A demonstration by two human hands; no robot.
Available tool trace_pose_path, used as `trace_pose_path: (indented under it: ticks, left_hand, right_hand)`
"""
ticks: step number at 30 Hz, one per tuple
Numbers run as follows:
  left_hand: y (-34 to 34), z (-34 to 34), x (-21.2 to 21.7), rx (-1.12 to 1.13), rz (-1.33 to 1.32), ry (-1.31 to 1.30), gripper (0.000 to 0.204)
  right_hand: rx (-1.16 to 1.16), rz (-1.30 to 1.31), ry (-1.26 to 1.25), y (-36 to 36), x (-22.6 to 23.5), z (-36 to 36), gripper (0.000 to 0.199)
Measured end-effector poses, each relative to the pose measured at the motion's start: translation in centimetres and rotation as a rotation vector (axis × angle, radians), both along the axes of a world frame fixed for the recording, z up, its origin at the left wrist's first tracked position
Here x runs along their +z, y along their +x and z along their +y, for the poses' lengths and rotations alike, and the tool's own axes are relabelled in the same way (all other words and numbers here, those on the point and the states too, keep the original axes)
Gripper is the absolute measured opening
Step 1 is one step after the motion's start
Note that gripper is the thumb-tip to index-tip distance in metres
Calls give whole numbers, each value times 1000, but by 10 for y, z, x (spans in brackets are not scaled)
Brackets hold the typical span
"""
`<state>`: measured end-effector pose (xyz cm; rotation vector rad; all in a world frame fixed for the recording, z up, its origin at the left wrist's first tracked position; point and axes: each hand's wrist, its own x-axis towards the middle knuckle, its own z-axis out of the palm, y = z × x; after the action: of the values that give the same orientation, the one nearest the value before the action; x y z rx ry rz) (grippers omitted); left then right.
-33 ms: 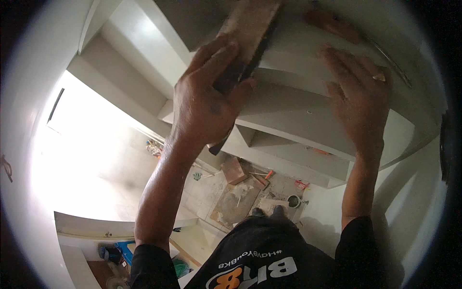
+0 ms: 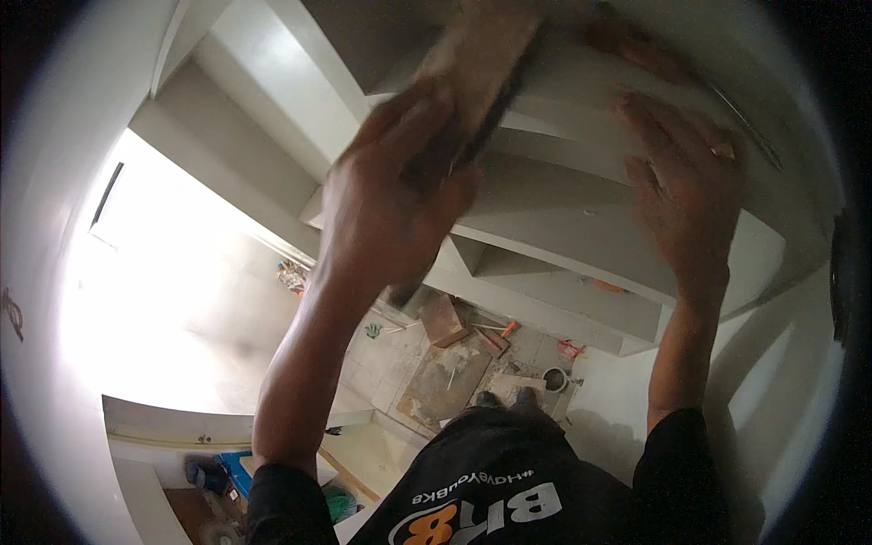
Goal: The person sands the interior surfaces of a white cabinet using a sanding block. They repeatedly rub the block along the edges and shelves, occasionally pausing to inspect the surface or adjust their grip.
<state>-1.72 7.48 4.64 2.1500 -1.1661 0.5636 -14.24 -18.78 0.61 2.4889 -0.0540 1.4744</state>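
Observation:
My left hand [image 2: 386, 191] is wrapped round a long, flat, board-like tool [image 2: 490, 64] with a worn brownish face and a dark edge. Its far end runs out of the top of the view, and a dark tip shows below my palm. Motion blurs both this hand and the tool. To the right, my right hand [image 2: 686, 182] has its fingers stretched out over the pale cabinet surface; whether they touch it I cannot tell. Beyond those fingers lies a tool with a reddish-brown handle [image 2: 636, 54] and a thin metal shaft [image 2: 740, 113].
White shelving [image 2: 563, 200] spans the space beneath my hands, with another unit [image 2: 245, 118] at left. On the floor far below are a brown box [image 2: 442, 322], an orange-ended tool [image 2: 500, 336], a bucket [image 2: 555, 379] and a dirty board [image 2: 445, 381]. Bright light floods the left.
My left hand and the board-like tool have shifted slightly and look more blurred. My right hand has moved a little right and down, its fingers still stretched out.

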Motion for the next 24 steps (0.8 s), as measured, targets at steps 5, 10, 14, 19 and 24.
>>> trace_pose_path:
  ticks: [5, 10, 14, 19, 24]
  left_hand:
    - [-15, 9, -19, -79, 14, -64, 60]
    - [-7, -6, -6, -80, 28, 3, 62]
    - [3, 66, -22, -211, 386, -306, 60]
    - [3, 8, 10, 1, -6, 47, 58]
    - [5, 84, -11, -107, 308, -146, 57]
  right_hand:
    - [-9, -7, -26, 0, 4, 12, 42]
    - [52, -51, -19, -2, -9, 1, 44]
    - [40, -29, -9, -1, 0, 5, 42]
    - [56, -25, -63, 4, -1, 1, 40]
    - [100, -38, -4, 1, 0, 3, 38]
